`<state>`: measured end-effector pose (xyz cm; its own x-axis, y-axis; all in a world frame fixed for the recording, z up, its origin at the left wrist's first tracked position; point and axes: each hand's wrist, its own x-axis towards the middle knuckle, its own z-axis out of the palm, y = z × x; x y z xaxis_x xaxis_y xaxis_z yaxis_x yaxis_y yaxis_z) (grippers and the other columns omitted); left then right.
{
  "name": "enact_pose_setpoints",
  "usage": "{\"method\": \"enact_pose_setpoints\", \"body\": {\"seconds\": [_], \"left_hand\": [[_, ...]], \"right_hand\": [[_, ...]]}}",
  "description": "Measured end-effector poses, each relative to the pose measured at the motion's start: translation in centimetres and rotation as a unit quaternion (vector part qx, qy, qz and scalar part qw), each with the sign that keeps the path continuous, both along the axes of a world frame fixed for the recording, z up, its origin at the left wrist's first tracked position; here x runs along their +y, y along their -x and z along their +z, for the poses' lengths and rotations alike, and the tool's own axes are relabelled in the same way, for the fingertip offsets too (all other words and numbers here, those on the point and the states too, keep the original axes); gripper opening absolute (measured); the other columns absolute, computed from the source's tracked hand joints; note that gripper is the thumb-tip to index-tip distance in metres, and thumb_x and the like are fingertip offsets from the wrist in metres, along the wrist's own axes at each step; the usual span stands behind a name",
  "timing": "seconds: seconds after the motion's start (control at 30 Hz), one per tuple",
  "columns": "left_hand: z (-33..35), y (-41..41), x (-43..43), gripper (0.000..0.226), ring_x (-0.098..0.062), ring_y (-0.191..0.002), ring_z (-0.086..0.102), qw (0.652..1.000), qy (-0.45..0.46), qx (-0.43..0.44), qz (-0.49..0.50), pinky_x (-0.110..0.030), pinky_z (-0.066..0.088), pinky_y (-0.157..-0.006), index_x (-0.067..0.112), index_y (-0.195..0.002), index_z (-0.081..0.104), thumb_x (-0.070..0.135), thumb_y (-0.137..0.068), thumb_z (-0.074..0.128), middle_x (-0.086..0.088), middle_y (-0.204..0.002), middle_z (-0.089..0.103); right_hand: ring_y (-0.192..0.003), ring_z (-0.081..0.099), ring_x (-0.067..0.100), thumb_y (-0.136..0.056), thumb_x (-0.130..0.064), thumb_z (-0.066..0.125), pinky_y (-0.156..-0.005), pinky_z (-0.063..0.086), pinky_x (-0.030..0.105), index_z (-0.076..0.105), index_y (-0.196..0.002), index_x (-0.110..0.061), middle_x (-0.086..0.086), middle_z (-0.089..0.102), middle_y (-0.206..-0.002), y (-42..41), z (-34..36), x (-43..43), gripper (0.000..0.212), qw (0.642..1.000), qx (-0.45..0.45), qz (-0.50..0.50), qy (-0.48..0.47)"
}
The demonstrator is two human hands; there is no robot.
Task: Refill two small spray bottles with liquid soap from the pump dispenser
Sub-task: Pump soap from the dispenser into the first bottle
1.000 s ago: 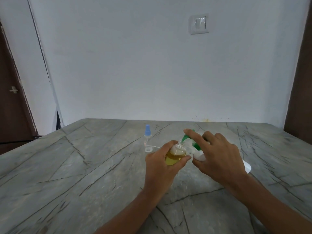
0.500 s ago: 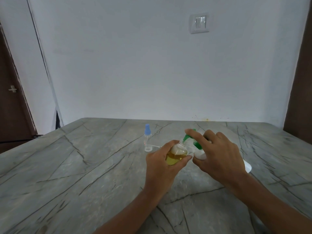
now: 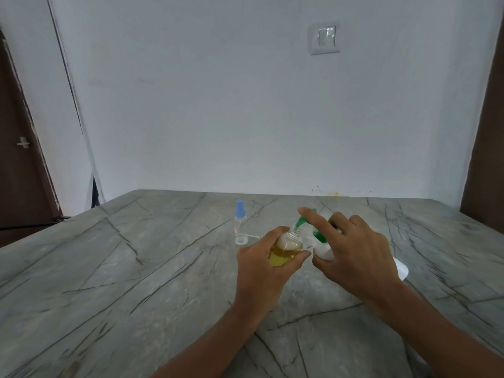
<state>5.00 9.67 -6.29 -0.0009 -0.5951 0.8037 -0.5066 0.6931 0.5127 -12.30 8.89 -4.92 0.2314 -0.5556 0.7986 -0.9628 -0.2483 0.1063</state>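
Observation:
My left hand [image 3: 261,271] grips a small clear spray bottle [image 3: 285,249] without its cap, about half full of yellow liquid and tilted to the right. Its open neck meets the green nozzle of the pump dispenser [image 3: 301,222]. My right hand [image 3: 354,257] holds the dispenser's white body, with the thumb low on it and the index finger stretched over the green pump head. A second small clear bottle with a blue cap [image 3: 240,219] stands upright behind my left hand. Most of the dispenser is hidden by my right hand.
A white sprayer cap with a thin tube [image 3: 242,240] lies at the foot of the blue-capped bottle. A white rounded piece [image 3: 401,270] shows behind my right wrist. All of it is on a grey veined stone table [image 3: 136,268] against a white wall.
Both hands keep their hold and place. The fingers of my right hand have shifted only slightly on the pump.

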Motion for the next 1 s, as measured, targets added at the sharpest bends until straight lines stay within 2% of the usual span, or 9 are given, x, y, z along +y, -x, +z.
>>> {"method": "enact_pose_setpoints", "body": {"seconds": [0.17, 0.37, 0.5, 0.87, 1.0], "left_hand": [[-0.01, -0.07, -0.06, 0.051, 0.01, -0.088, 0.058, 1.0, -0.008, 0.0, 0.004, -0.001, 0.044, -0.07, 0.024, -0.112, 0.064, 0.049, -0.069, 0.075, 0.025, -0.093, 0.06], [0.05, -0.08, 0.01, 0.051, 0.01, -0.086, 0.059, 1.0, -0.01, 0.007, -0.002, -0.002, 0.046, -0.069, 0.025, -0.111, 0.064, 0.053, -0.069, 0.072, 0.031, -0.089, 0.058], [0.03, -0.07, -0.01, 0.05, 0.007, -0.087, 0.061, 1.0, -0.007, 0.004, -0.005, -0.002, 0.045, -0.07, 0.025, -0.111, 0.064, 0.051, -0.07, 0.073, 0.024, -0.092, 0.062], [-0.08, 0.24, 0.24, 0.05, 0.019, -0.08, 0.056, 0.999, 0.009, -0.026, -0.018, 0.001, 0.043, -0.065, 0.022, -0.112, 0.064, 0.047, -0.071, 0.075, 0.026, -0.092, 0.058], [0.02, 0.15, 0.32, 0.049, 0.018, -0.081, 0.056, 1.0, 0.008, -0.02, -0.014, 0.001, 0.043, -0.066, 0.022, -0.112, 0.065, 0.045, -0.07, 0.077, 0.027, -0.091, 0.058]], "right_hand": [[-0.071, 0.059, 0.023, -0.059, -0.045, 0.086, -0.049, 0.053, 0.034, 0.034, -0.143, -0.038, 0.001, 0.065, -0.091, -0.06, 0.07, 0.04, 0.099, 1.0, -0.002, 0.002, -0.006], [-0.07, 0.059, 0.022, -0.057, -0.044, 0.087, -0.046, 0.05, 0.032, 0.036, -0.141, -0.037, 0.0, 0.065, -0.089, -0.16, 0.21, 0.16, 0.099, 1.0, -0.005, 0.003, -0.002], [-0.071, 0.06, 0.023, -0.056, -0.042, 0.087, -0.046, 0.051, 0.033, 0.036, -0.14, -0.036, 0.001, 0.065, -0.09, -0.16, 0.21, 0.15, 0.098, 1.0, -0.003, 0.003, -0.003], [-0.065, 0.054, 0.019, -0.055, -0.047, 0.09, -0.047, 0.042, 0.027, 0.045, -0.127, -0.034, -0.001, 0.062, -0.086, 0.45, 0.31, -0.02, 0.086, 1.0, -0.016, 0.019, -0.006], [-0.066, 0.056, 0.02, -0.057, -0.046, 0.088, -0.048, 0.041, 0.026, 0.045, -0.13, -0.033, -0.001, 0.063, -0.087, 0.22, 0.34, 0.02, 0.086, 1.0, -0.013, 0.018, -0.001]]}}
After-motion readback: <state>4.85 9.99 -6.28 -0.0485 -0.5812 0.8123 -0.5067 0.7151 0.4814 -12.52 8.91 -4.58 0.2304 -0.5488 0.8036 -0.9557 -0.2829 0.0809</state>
